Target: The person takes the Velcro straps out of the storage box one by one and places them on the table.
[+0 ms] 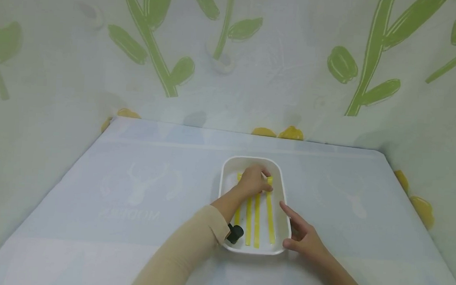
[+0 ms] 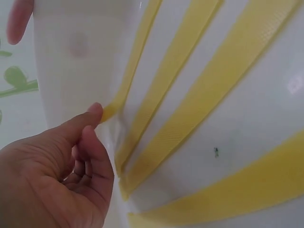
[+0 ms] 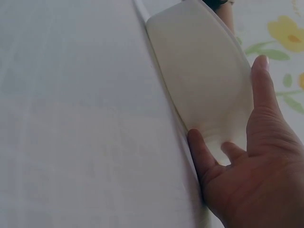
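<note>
White plastic forms a rounded rectangular tray [image 1: 252, 251] in the head view, with flat yellow strips [image 1: 249, 222] laid lengthwise inside. It is set on a pale printed tablecloth [image 1: 139, 189], backed by a leaf-patterned wall covering [image 1: 275, 75]. In the left wrist view, fine texture is shown on the strips; one strip's end is pinched between thumb and finger of the left hand [image 2: 57, 175]. In the right wrist view, the tray's smooth outer side is touched by the right hand [image 3: 261, 161], fingers spread, thumb at the rim, nothing clasped.
</note>
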Demonstrator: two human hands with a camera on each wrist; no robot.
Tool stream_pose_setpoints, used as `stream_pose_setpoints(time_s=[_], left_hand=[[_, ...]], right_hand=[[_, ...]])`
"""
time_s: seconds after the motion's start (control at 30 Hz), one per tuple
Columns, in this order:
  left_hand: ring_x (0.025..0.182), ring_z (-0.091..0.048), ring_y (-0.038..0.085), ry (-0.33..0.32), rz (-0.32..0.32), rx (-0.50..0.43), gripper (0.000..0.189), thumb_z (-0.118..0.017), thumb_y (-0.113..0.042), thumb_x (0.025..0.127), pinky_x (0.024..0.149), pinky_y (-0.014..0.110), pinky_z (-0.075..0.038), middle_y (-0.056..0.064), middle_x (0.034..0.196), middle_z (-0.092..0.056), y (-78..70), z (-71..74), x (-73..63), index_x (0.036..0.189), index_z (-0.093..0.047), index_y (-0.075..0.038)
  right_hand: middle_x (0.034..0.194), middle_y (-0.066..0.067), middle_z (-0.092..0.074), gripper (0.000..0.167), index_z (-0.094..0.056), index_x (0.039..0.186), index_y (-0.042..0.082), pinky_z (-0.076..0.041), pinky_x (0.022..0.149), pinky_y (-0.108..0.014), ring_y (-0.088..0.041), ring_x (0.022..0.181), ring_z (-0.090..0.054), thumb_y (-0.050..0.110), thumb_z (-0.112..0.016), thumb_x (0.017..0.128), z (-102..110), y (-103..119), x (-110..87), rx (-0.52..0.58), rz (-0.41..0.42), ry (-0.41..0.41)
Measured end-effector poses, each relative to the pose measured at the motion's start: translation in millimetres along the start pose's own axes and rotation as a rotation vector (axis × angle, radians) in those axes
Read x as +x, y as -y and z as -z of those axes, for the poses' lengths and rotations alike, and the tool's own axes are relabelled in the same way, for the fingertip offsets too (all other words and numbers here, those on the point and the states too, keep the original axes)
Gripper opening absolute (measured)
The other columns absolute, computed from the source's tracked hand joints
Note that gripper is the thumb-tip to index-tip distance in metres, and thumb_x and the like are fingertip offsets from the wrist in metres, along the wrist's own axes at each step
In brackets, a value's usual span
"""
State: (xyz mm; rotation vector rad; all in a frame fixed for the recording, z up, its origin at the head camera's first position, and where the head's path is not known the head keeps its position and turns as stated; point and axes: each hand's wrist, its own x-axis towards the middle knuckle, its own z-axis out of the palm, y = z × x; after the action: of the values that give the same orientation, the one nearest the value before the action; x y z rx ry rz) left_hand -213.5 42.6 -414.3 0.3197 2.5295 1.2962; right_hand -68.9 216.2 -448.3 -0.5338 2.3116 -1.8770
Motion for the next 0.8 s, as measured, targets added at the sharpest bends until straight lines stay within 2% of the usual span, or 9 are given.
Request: stream_pose_setpoints(time_s=[0.2,0.27,0.33,0.43,0.47,0.53,0.7,0.8], left_hand=[[0.051,-0.056,0.012,-0.020,-0.047,-0.060,0.037,-0.079,-0.009,0.074,0.051,0.020,-0.047,0.001,0.075,-0.059,-0.1,0.4,-0.2,0.106,-0.063,-0.005],[0.054,-0.057,0.011,-0.031,-0.062,-0.074,0.036,-0.079,-0.010,0.075,0.053,0.019,-0.048,0.002,0.079,-0.061,-0.4,1.0,-0.3,0.107,-0.064,-0.004],[0.060,-0.057,0.010,-0.048,-0.077,-0.072,0.035,-0.078,-0.011,0.076,0.056,0.017,-0.048,0.002,0.083,-0.063,-1.4,2.0,-1.0,0.107,-0.064,-0.005],[0.067,-0.057,0.009,-0.074,-0.082,-0.050,0.034,-0.078,-0.015,0.076,0.061,0.017,-0.046,0.001,0.084,-0.065,-3.7,4.1,-2.6,0.107,-0.065,-0.007],[0.069,-0.056,0.009,-0.081,-0.082,-0.045,0.034,-0.078,-0.016,0.076,0.062,0.017,-0.046,0.001,0.085,-0.065,-4.7,5.0,-3.2,0.107,-0.066,-0.007],[0.071,-0.056,0.009,-0.089,-0.077,-0.048,0.035,-0.079,-0.018,0.076,0.062,0.018,-0.045,0.000,0.084,-0.065,-6.1,6.2,-3.5,0.107,-0.066,-0.008],[0.068,-0.056,0.008,-0.091,-0.074,-0.100,0.038,-0.078,-0.017,0.076,0.060,0.017,-0.045,0.000,0.082,-0.064,-7.6,7.4,-1.2,0.111,-0.066,-0.008],[0.063,-0.059,0.010,-0.084,-0.074,-0.167,0.039,-0.078,-0.013,0.076,0.058,0.018,-0.048,0.001,0.080,-0.062,-8.5,8.2,-0.5,0.113,-0.064,-0.007]], right_hand=[[0.150,0.017,-0.031,0.074,-0.034,0.148,0.021,-0.052,0.082,-0.022,0.013,0.122,-0.040,0.020,-0.072,0.084,0.0,0.4,-0.6,0.001,-0.022,0.011],[0.154,0.007,-0.029,0.076,-0.033,0.148,0.019,-0.053,0.082,-0.024,0.001,0.128,-0.041,0.020,-0.072,0.084,-0.5,2.4,-0.4,-0.019,-0.058,0.006],[0.156,-0.003,-0.025,0.077,-0.032,0.149,0.019,-0.053,0.083,-0.025,0.002,0.129,-0.040,0.019,-0.073,0.084,-1.0,4.5,-0.1,-0.025,-0.086,0.007],[0.155,-0.020,-0.020,0.077,-0.031,0.149,0.016,-0.053,0.084,-0.026,0.004,0.129,-0.038,0.019,-0.072,0.084,-1.0,6.1,0.2,-0.032,-0.086,0.011],[0.155,-0.019,-0.020,0.076,-0.030,0.149,0.015,-0.053,0.084,-0.026,0.011,0.125,-0.036,0.019,-0.072,0.085,-0.8,6.0,0.2,-0.023,-0.072,0.016],[0.156,-0.010,-0.023,0.076,-0.031,0.149,0.015,-0.052,0.083,-0.025,0.016,0.122,-0.035,0.019,-0.071,0.085,-0.3,5.3,0.1,-0.016,-0.062,0.019],[0.148,0.022,-0.029,0.077,-0.030,0.149,0.014,-0.052,0.083,-0.023,0.015,0.123,-0.035,0.016,-0.072,0.084,0.5,3.5,0.1,-0.016,-0.058,0.020],[0.146,0.027,-0.029,0.077,-0.030,0.149,0.015,-0.052,0.084,-0.025,0.011,0.126,-0.035,0.016,-0.072,0.084,0.5,2.8,0.3,-0.027,-0.072,0.016]])
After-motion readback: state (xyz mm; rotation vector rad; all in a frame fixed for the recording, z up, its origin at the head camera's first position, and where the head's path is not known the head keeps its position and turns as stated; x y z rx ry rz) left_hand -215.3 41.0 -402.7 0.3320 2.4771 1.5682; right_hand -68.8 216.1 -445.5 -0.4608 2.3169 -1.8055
